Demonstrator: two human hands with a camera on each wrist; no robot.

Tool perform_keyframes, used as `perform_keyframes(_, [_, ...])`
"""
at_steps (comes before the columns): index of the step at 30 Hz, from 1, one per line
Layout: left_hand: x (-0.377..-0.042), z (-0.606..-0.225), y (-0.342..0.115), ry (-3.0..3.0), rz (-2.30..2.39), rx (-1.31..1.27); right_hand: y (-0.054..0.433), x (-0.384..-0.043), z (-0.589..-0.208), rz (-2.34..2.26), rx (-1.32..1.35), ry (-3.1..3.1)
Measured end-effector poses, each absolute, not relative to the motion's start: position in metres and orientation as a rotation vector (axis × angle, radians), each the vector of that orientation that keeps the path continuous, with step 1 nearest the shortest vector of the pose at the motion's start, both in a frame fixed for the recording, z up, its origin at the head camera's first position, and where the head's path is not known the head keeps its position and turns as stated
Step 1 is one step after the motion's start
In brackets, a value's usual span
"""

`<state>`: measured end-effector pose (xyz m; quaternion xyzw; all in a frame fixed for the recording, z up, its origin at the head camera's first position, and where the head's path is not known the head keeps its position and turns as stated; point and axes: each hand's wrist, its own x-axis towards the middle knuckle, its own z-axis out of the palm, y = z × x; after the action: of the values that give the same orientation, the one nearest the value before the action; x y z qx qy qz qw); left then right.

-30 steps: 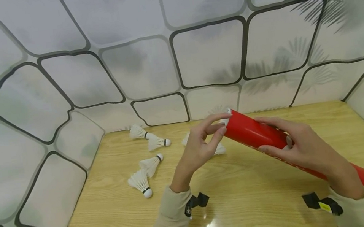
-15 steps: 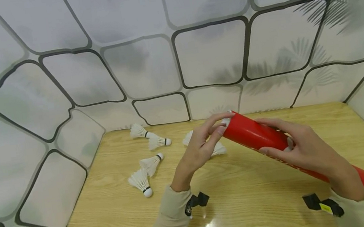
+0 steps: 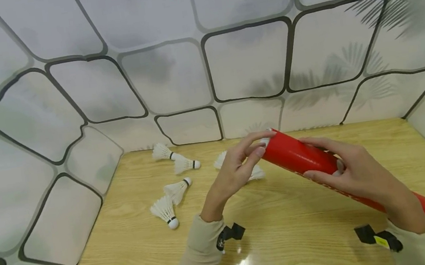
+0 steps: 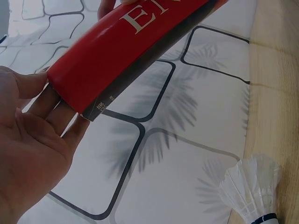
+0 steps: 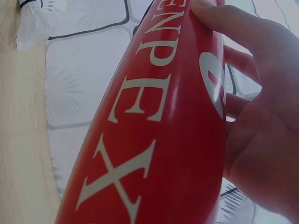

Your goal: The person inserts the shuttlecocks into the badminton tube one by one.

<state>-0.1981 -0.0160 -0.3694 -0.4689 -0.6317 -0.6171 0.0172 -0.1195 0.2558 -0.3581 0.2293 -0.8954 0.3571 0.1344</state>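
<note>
A red shuttlecock tube (image 3: 300, 152) slants above the table, its upper end toward the left. My right hand (image 3: 358, 171) grips it round the middle, thumb on the near side and fingers over the far side. At the upper end my left hand (image 3: 234, 172) holds the rim, its thumb at the edge. In the left wrist view its other fingers (image 4: 46, 102) reach to the tube's mouth, tips hidden. Something white shows at that mouth between the fingers; I cannot tell what it is. White lettering runs along the tube in the right wrist view.
Several white feather shuttlecocks, one of them nearest the front (image 3: 164, 211), lie on the left of the wooden table (image 3: 124, 260). Partly behind my left hand lie more shuttlecocks (image 3: 257, 173). A patterned wall covering (image 3: 247, 63) rises at the back and both sides.
Both hands and the tube stay almost where they were. The view has shifted very slightly, and the left fingers remain at the tube's mouth.
</note>
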Motion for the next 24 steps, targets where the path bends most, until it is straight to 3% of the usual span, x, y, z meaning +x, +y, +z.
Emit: perform_keyframes(24, [-0.224, -0.391, -0.032, -2.018, -1.803, -1.366, 0.289, -0.11, -0.351, 1.002, 0.447, -2.531])
